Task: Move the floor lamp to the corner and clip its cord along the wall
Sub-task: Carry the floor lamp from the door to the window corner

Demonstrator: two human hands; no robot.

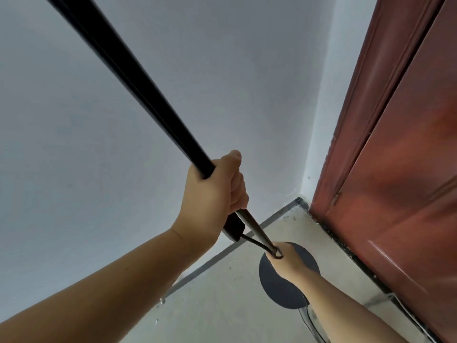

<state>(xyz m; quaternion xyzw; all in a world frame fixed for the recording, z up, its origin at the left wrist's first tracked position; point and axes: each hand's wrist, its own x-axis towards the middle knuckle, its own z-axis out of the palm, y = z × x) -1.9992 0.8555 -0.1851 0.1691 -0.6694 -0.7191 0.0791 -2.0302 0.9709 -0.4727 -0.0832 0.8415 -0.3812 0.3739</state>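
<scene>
The floor lamp's black pole (128, 78) runs from the top left down to its round dark base (279, 290), which rests flat on the pale floor a short way out from the room corner (300, 200). My left hand (212, 196) is wrapped around the pole at mid-height. My right hand (288, 259) grips the thin lower part of the pole just above the base, hiding part of it. A dark cord (254, 242) loops from a black box on the pole down to my right hand. More cord (309, 320) trails from the base toward the bottom edge.
Two white walls (148, 120) meet at the corner, with a grey skirting strip (222, 253) along the floor. A reddish-brown door and frame (395, 169) fill the right side, close to the base. Bare concrete floor (222, 305) lies in front.
</scene>
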